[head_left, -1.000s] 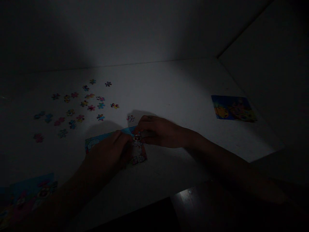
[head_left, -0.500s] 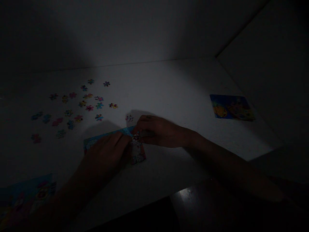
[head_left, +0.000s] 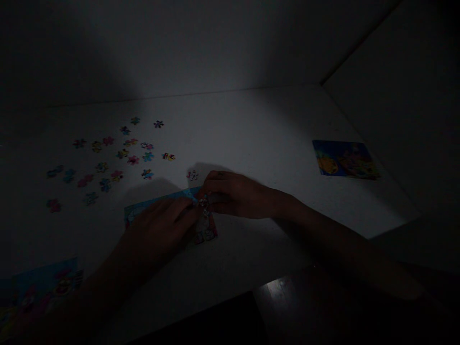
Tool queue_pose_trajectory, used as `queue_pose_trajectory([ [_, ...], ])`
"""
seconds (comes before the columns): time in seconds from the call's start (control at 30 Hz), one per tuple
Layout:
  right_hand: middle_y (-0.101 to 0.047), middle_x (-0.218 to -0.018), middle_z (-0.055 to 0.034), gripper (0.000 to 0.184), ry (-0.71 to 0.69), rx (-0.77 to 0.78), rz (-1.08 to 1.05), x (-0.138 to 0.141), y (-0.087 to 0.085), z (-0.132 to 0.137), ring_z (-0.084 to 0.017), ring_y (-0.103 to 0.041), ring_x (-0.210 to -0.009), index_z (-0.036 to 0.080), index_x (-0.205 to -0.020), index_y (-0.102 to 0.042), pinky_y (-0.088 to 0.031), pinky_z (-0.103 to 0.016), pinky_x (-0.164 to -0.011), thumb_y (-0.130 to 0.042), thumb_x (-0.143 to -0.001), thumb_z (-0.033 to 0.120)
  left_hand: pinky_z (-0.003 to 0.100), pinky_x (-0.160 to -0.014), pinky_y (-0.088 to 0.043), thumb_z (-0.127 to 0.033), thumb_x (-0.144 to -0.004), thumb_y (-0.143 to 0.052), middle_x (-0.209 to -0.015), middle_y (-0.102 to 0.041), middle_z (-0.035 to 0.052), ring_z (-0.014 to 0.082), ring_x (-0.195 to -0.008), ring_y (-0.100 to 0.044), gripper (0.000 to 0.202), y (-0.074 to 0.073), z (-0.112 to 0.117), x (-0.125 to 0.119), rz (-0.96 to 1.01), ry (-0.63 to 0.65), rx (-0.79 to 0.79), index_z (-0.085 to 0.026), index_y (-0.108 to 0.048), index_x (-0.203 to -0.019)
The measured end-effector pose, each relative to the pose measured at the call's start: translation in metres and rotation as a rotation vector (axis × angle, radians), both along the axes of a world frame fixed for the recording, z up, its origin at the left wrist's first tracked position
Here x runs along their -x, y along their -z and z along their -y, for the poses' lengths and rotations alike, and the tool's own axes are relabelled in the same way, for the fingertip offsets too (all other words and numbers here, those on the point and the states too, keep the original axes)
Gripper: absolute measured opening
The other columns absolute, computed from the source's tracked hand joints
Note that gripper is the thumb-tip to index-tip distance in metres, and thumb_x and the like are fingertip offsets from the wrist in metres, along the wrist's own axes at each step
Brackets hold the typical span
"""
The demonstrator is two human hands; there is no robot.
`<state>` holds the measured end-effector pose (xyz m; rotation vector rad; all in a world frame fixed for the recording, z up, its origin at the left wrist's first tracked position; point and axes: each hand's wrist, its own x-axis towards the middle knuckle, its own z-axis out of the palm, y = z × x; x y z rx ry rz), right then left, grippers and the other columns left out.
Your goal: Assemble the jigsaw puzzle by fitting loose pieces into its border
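Observation:
The scene is very dim. A partly assembled jigsaw puzzle (head_left: pixel 165 195), with a blue top edge, lies on the white table under my hands. My right hand (head_left: pixel 233 194) pinches a small puzzle piece (head_left: pixel 203 203) above the puzzle's right part. From the left, my left hand (head_left: pixel 163 220) reaches over the puzzle, fingers bent together, tips at the same piece; its palm hides much of the picture. Just beyond my right fingertips lies a loose whitish puzzle piece (head_left: pixel 193 175). A two-part yellow and red piece (head_left: pixel 168 156) rests farther back.
Several loose puzzle pieces (head_left: pixel 133 160) are scattered at the left back of the table (head_left: pixel 244 129). A blue picture card or packet (head_left: pixel 345 159) lies at the right. Another colourful picture sheet (head_left: pixel 46 280) sits at the lower left, partly behind my left forearm. Walls border the table.
The left fingers have shifted slightly right over the puzzle, and the piece between my hands has tilted a little. The right hand stays nearly in place.

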<state>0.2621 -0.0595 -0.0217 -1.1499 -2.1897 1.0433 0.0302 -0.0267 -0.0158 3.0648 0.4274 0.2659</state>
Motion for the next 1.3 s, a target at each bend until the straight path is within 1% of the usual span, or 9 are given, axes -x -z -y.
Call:
queue_pose_trajectory([
  [0.23,-0.059,-0.102,-0.0074,0.017,0.001,-0.015,-0.009,0.000,0.001,0.000,-0.017,-0.057,-0.093,0.014,-0.107,-0.060,-0.047,-0.032,-0.083,-0.059,-0.090,0.017,0.034,-0.067,-0.051,-0.013,-0.092,-0.039,-0.097,-0.064,0.0096,0.0225,-0.082,-0.061,0.025,0.000,-0.006,0.002,0.000,0.056,-0.002,-0.014,-0.061,-0.104],
  [0.33,-0.059,-0.102,-0.0081,0.019,-0.006,-0.016,-0.012,0.000,0.000,0.000,-0.017,-0.057,-0.095,0.013,-0.108,-0.060,-0.046,-0.031,-0.084,-0.059,-0.089,0.015,0.035,-0.068,-0.050,-0.007,-0.089,-0.039,-0.092,-0.064,0.0095,0.0230,-0.080,-0.061,0.027,-0.005,-0.002,-0.001,-0.012,0.056,-0.061,-0.013,-0.063,-0.101],
  [0.5,-0.059,-0.102,-0.0065,0.017,0.004,0.000,-0.011,0.000,0.001,0.000,-0.017,-0.057,-0.094,0.016,-0.107,-0.060,-0.046,-0.031,-0.084,-0.060,-0.089,0.017,0.036,-0.064,-0.049,-0.002,-0.087,-0.036,-0.085,-0.064,0.0096,0.0232,-0.072,-0.060,0.031,-0.011,0.006,-0.005,-0.029,0.074,-0.170,-0.012,-0.063,-0.097],
  [0.73,-0.059,-0.102,-0.0062,0.017,0.005,0.012,-0.003,0.001,-0.001,0.000,-0.017,-0.057,-0.095,0.017,-0.105,-0.060,-0.046,-0.032,-0.085,-0.061,-0.088,0.015,0.036,-0.059,-0.052,0.000,-0.086,-0.033,-0.082,-0.065,0.0091,0.0240,-0.069,-0.063,0.034,-0.013,0.012,-0.008,-0.030,0.016,-0.176,-0.012,-0.063,-0.092],
  [0.83,-0.060,-0.103,-0.0065,0.019,0.005,0.000,0.007,0.001,-0.003,0.000,-0.018,-0.056,-0.097,0.017,-0.107,-0.060,-0.046,-0.033,-0.087,-0.060,-0.088,0.014,0.036,-0.060,-0.053,0.002,-0.084,-0.032,-0.086,-0.067,0.0104,0.0245,-0.071,-0.065,0.036,-0.015,0.018,-0.009,-0.031,-0.009,-0.232,-0.010,-0.064,-0.095],
  [0.93,-0.061,-0.104,-0.0074,0.020,0.008,-0.012,0.042,0.001,-0.004,0.000,-0.018,-0.056,-0.097,0.016,-0.109,-0.060,-0.045,-0.033,-0.088,-0.058,-0.089,0.015,0.034,-0.057,-0.053,0.004,-0.082,-0.029,-0.081,-0.069,0.0091,0.0232,-0.067,-0.065,0.041,-0.018,0.022,-0.010,-0.061,-0.040,-0.280,-0.010,-0.065,-0.097],
  [1.0,-0.062,-0.104,-0.0079,0.020,0.012,-0.022,0.069,0.002,-0.004,0.001,-0.019,-0.056,-0.098,0.016,-0.110,-0.060,-0.045,-0.034,-0.089,-0.058,-0.090,0.016,0.034,-0.058,-0.053,0.006,-0.081,-0.026,-0.078,-0.069,0.0077,0.0220,-0.065,-0.065,0.045,-0.020,0.023,-0.010,-0.063,-0.056,-0.281,-0.011,-0.065,-0.095],
  [1.13,-0.063,-0.107,-0.0069,0.019,0.015,-0.026,0.085,0.002,-0.005,0.001,-0.019,-0.056,-0.100,0.019,-0.110,-0.061,-0.044,-0.035,-0.091,-0.056,-0.092,0.018,0.034,-0.065,-0.052,0.005,-0.082,-0.021,-0.086,-0.071,0.0093,0.0213,-0.070,-0.066,0.048,-0.024,0.023,-0.008,-0.024,-0.068,-0.258,-0.012,-0.065,-0.094],
  [1.3,-0.063,-0.101,-0.0064,0.019,0.040,-0.047,0.125,0.003,-0.006,0.004,-0.018,-0.058,-0.093,0.018,-0.110,-0.062,-0.046,-0.032,-0.083,-0.054,-0.093,0.019,0.033,-0.066,-0.048,0.004,-0.081,-0.024,-0.092,-0.070,0.0089,0.0204,-0.071,-0.064,0.047,-0.024,0.028,-0.002,-0.057,-0.090,-0.188,-0.013,-0.064,-0.097],
])
